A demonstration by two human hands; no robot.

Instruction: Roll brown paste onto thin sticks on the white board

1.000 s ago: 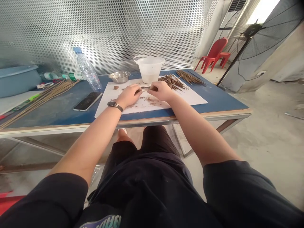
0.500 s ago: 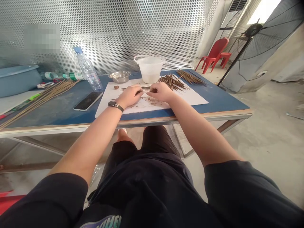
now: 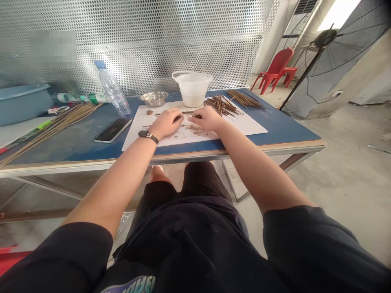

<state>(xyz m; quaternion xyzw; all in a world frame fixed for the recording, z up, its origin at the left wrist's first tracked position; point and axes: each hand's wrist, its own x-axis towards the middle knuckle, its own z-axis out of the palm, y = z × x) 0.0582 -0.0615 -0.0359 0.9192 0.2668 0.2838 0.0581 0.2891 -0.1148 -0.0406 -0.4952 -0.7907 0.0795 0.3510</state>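
Note:
Both hands rest low over a white board [image 3: 247, 127], a short gap apart. My left hand [image 3: 168, 123], with a dark band at the wrist, has its fingers curled together; whatever they pinch is hidden. Opposite it, my right hand [image 3: 208, 119] is closed the same way, thumb against the fingers, and its contents cannot be made out. Brown crumbs [image 3: 192, 127] lie scattered below and between the hands. Just beyond them a few thin dark sticks [image 3: 187, 112] lie across the board. A pile of brown sticks [image 3: 225, 106] sits right of my right hand.
Behind the hands stand a white bucket [image 3: 194, 89] and a metal bowl [image 3: 154, 98]; a small brown lump [image 3: 149, 112] lies nearby. At left are a phone [image 3: 113, 130], a plastic bottle [image 3: 114, 89], long sticks [image 3: 67, 118] and a blue basin [image 3: 24, 103]. More sticks [image 3: 246, 99] lie back right.
Both hands keep nearly the same place and closed shape, with only a very slight shift. The sticks, bucket and bowl look unmoved.

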